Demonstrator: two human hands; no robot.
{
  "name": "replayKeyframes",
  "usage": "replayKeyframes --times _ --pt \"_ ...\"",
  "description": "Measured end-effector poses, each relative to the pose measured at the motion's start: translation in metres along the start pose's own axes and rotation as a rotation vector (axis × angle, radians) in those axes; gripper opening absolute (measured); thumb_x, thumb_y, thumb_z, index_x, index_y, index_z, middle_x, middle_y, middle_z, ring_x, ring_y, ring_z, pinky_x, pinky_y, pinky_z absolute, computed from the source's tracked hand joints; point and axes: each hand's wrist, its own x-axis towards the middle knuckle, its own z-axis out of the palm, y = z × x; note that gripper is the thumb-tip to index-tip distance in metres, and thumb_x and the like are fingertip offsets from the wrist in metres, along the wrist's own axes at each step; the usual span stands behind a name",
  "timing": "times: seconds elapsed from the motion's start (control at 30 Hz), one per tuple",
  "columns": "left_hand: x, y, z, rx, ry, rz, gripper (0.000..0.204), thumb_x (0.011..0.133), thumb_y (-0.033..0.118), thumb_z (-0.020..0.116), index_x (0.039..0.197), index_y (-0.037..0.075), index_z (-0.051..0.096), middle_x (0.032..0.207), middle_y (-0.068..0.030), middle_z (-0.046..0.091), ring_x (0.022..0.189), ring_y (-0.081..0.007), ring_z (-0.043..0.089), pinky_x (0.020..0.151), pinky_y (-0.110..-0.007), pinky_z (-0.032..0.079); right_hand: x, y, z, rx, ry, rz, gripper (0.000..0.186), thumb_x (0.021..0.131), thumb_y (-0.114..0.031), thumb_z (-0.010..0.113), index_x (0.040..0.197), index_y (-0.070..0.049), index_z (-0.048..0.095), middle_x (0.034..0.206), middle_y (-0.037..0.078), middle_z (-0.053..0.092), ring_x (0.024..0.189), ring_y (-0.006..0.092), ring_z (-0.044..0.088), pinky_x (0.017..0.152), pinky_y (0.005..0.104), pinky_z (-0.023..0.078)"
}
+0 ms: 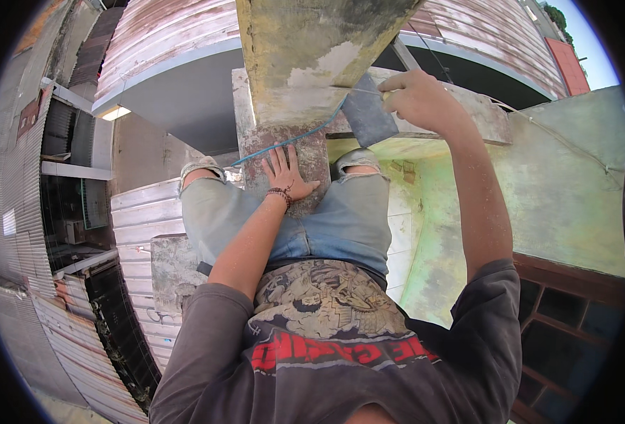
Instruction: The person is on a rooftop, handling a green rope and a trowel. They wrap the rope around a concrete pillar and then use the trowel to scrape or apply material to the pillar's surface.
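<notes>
My right hand (422,102) is raised beside the concrete column (284,85), its fingers closed on one edge of a dark grey, flat rectangular sheet (370,113). Whether the sheet is abrasive paper or a blade, I cannot tell. The column is stained yellow-grey and has a paler smooth patch (326,63) low on its face. Flat on the worn reddish-grey beam (309,148) between my knees lies my left hand (288,178), fingers spread and holding nothing. A thin blue cord (277,146) crosses the beam at its fingertips.
Ledge (475,116) extends right from the column. Corrugated metal roofing (143,219) lies lower on the left, with more roofing (171,42) beyond. A greenish wall (538,191) stands on the right, above a brown window frame (574,283). Pale tiles (399,240) show far below.
</notes>
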Motion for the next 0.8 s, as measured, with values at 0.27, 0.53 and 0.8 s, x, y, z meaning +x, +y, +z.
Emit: replayKeyframes --times 0.27,0.53,0.8 --pt "-0.002 0.003 -0.01 0.041 -0.148 -0.028 0.134 0.07 0.069 0.069 0.153 0.004 -0.013 0.155 -0.0312 -0.019 0.144 -0.0466 -0.019 0.111 -0.065 -0.011 -0.002 0.015 0.006 0.107 0.025 0.062 0.044 0.074 -0.019 0.061 0.115 -0.002 0.069 0.101 0.019 0.07 0.09 0.0294 0.066 0.084 0.0368 0.05" --pt "0.004 0.005 -0.017 0.052 -0.171 -0.039 0.134 0.07 0.068 0.07 0.153 0.004 -0.014 0.155 -0.0318 -0.021 0.143 -0.0479 -0.02 0.11 -0.066 -0.011 -0.002 0.024 0.014 0.213 0.042 0.084 0.041 0.078 -0.022 0.062 0.113 -0.001 0.069 0.113 0.023 0.067 0.108 0.0367 0.063 0.096 0.0398 0.047" --pt "-0.004 0.007 -0.016 0.043 -0.165 -0.045 0.134 0.07 0.067 0.07 0.153 0.004 -0.015 0.155 -0.0307 -0.02 0.144 -0.0476 -0.019 0.11 -0.065 -0.011 -0.003 0.031 0.02 0.24 0.058 0.104 0.042 0.078 -0.014 0.066 0.116 0.002 0.068 0.085 0.013 0.069 0.073 0.0166 0.061 0.07 0.0314 0.049"
